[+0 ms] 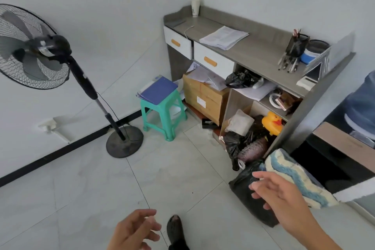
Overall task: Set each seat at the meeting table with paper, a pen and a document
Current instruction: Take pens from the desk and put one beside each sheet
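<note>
Both hands empty, fingers loosely spread: left hand (135,229) low, right hand (278,191) raised toward the desk (261,50). Ahead of the right hand, papers (224,37) and pens (289,64) on top, apparently supplies awaiting collection. Meeting table not in view.

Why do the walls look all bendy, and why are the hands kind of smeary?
Head view: the wide-angle lens bows straight lines, so the black baseboard and the desk lean and curve. Head view: the left hand and right hand are motion-blurred, fingers soft-edged. Head view: the fan blades look smeared; light is soft and even, with no harsh glare.
</note>
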A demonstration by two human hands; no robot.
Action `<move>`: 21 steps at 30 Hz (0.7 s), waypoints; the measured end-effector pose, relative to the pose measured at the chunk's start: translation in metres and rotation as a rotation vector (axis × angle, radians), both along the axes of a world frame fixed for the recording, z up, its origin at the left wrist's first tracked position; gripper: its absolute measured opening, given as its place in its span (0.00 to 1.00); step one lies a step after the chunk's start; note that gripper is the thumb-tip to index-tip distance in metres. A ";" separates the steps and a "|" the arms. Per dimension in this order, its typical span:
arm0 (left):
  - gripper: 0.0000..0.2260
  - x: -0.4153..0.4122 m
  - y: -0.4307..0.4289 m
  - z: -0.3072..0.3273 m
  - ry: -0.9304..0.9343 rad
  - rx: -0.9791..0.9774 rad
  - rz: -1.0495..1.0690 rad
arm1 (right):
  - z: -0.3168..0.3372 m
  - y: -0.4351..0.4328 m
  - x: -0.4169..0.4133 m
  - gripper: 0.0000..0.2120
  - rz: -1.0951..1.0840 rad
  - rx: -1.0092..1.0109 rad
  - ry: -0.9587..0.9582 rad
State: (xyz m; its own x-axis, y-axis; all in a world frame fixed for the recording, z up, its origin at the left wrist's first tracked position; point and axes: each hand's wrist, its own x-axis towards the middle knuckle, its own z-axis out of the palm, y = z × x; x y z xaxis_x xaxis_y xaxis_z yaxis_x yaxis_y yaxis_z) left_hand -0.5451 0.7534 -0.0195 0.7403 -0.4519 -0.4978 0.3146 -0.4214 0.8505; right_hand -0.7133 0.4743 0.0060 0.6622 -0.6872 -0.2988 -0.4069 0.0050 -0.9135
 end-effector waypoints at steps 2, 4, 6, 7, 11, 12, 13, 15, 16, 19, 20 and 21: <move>0.06 0.040 -0.022 -0.010 0.012 0.021 -0.014 | -0.011 -0.021 0.034 0.06 -0.035 0.001 0.012; 0.06 0.088 -0.050 -0.012 0.015 0.013 -0.026 | -0.022 -0.042 0.070 0.06 -0.078 0.023 0.026; 0.06 0.139 -0.080 -0.008 -0.006 0.003 -0.054 | -0.028 -0.062 0.102 0.06 -0.122 0.049 0.043; 0.07 0.165 -0.097 -0.003 -0.017 -0.001 -0.070 | -0.028 -0.072 0.118 0.07 -0.143 0.059 0.052; 0.07 0.263 -0.176 0.020 -0.044 -0.034 -0.181 | -0.014 -0.117 0.174 0.07 -0.257 0.058 0.025; 0.07 0.282 -0.198 0.023 -0.050 -0.025 -0.215 | -0.012 -0.130 0.182 0.08 -0.298 0.046 0.020; 0.07 0.298 -0.222 0.027 -0.051 -0.024 -0.242 | -0.012 -0.143 0.188 0.08 -0.338 0.042 0.016; 0.07 0.324 -0.270 0.032 -0.050 -0.060 -0.281 | -0.013 -0.165 0.199 0.08 -0.417 0.052 0.013; 0.07 0.334 -0.294 0.034 -0.048 -0.075 -0.301 | -0.016 -0.177 0.204 0.08 -0.451 0.068 0.018; 0.07 0.354 -0.365 0.032 -0.031 -0.085 -0.391 | -0.026 -0.219 0.220 0.07 -0.544 0.111 0.020; 0.07 0.358 -0.388 0.029 -0.023 -0.077 -0.420 | -0.029 -0.237 0.226 0.06 -0.566 0.122 0.021; 0.07 0.362 -0.410 0.027 -0.013 -0.069 -0.449 | -0.030 -0.257 0.232 0.06 -0.574 0.122 0.020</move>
State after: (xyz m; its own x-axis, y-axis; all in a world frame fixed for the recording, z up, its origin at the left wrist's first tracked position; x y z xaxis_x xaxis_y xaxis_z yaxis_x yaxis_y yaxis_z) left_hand -0.1833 0.3434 0.0080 0.4694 -0.7611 -0.4477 0.1033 -0.4562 0.8839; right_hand -0.4809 0.2169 -0.0241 0.1875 -0.8940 -0.4069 -0.3256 0.3342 -0.8845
